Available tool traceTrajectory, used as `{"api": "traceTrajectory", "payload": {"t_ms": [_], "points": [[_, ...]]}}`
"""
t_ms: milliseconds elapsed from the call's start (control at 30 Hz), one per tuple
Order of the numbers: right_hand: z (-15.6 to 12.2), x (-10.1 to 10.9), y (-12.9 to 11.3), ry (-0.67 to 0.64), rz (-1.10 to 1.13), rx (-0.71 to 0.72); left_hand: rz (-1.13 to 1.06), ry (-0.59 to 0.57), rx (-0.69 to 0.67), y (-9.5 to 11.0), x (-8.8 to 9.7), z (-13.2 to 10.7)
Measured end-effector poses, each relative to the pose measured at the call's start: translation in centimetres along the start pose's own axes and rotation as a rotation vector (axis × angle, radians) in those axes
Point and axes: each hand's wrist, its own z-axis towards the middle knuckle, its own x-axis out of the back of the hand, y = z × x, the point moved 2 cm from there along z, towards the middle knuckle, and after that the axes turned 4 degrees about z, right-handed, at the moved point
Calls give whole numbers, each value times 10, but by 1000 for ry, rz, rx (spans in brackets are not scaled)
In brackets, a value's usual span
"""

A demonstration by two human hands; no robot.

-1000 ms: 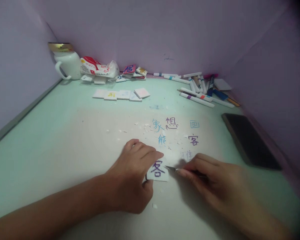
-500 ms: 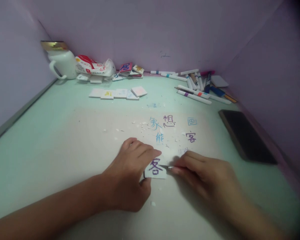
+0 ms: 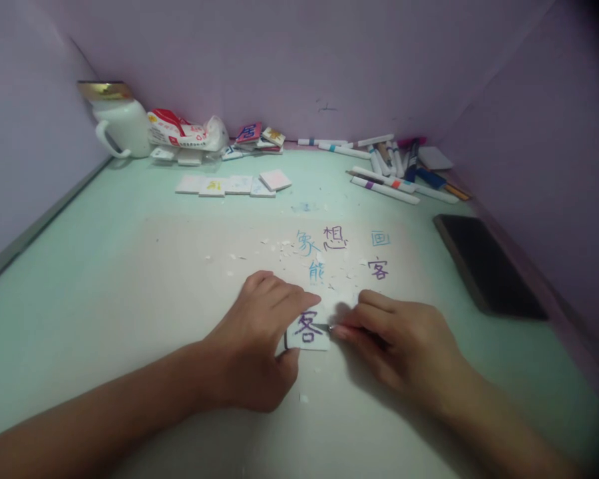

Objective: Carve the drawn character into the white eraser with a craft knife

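Observation:
My left hand (image 3: 259, 339) grips a small white card (image 3: 313, 344) flat on the table, with a finger at its far edge and the thumb at its near edge. A purple Chinese character is written on the card. Pinched in my right hand (image 3: 404, 346) is a thin metal blade (image 3: 323, 328), its tip on the card's right part against the character. The blade's other end is hidden by my fingers. Small white scraps (image 3: 347, 269) lie beyond the card.
Blue and purple characters (image 3: 333, 238) are written on the tabletop. A dark phone-like slab (image 3: 489, 266) lies at right. Markers (image 3: 384, 190), square cards (image 3: 212, 187), a red-and-white packet (image 3: 187, 133) and a white mug (image 3: 124, 126) line the back, near the purple walls.
My right hand has shifted slightly left with the blade, its knuckles turned a little. My left hand still holds the card. The whole view has moved slightly.

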Motion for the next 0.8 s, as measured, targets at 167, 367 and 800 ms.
{"api": "traceTrajectory", "payload": {"t_ms": [167, 367, 800], "points": [[5, 3, 1, -71, -20, 72, 9, -2, 9, 0, 1, 1], [11, 8, 3, -157, -5, 106, 25, 0, 5, -1, 1, 1], [10, 11, 7, -212, 117, 97, 34, -134, -3, -6, 6, 7]]}}
